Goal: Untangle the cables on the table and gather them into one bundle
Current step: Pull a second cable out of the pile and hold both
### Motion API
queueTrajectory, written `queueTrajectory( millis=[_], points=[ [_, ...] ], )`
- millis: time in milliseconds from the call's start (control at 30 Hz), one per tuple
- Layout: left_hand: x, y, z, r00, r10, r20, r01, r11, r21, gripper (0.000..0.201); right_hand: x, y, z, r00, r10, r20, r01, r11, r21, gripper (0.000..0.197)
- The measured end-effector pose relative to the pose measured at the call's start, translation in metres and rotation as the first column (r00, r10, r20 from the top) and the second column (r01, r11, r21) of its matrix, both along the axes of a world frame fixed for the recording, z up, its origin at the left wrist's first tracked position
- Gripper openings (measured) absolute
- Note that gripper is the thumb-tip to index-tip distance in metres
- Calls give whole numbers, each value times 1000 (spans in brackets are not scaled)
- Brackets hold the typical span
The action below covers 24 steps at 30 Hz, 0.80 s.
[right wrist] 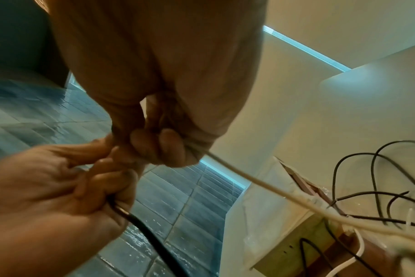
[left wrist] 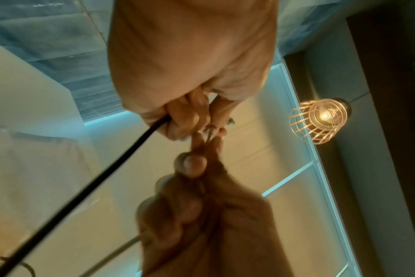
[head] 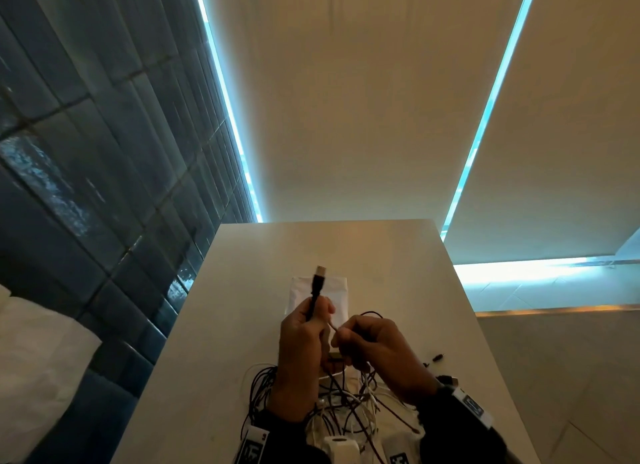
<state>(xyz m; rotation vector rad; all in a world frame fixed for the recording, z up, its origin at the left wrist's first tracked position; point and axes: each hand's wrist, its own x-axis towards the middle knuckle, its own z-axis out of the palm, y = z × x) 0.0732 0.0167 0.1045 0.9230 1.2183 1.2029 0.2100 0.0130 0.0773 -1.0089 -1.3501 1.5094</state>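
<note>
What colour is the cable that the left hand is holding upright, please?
Black; the cable in the left hand shows best in the head view.

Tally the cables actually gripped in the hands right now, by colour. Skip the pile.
Black: 1, the black cable gripped in the left hand, plug end up
White: 1, the white cable gripped in the right hand
Total: 2

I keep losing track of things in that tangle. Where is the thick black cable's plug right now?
In the head view the black cable's plug sticks up above the left hand, which grips the cable just below it, over the white packet on the table.
</note>
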Motion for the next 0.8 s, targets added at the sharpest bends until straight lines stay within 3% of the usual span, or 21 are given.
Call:
queueTrajectory(
  millis=[133, 367, 633, 700, 800],
  points=[
    [-2, 5, 1, 999, 44, 14, -45, 997, 68, 27, 1, 2, -3, 995, -99, -7, 99, 995, -2, 25],
    [3, -1, 3, 987, -119, -111, 131, 986, 105, 33, -15, 6, 10, 980, -141, -139, 146, 989, 23, 35],
    [-3, 4, 6, 985, 140, -100, -126, 983, 131, 37, -24, 5, 14, 998, 18, -54, -13, 997, 81, 25],
    [-6, 7, 8, 986, 167, -1, -166, 977, 137, 36, -25, 6, 6, 1000, 11, 9, -12, 996, 93, 27],
    [-9, 7, 16, 953, 135, 270, -170, 979, 110, 33, -26, 9, -14, 994, -21, 110, 8, 993, 119, 26]
  ],
)
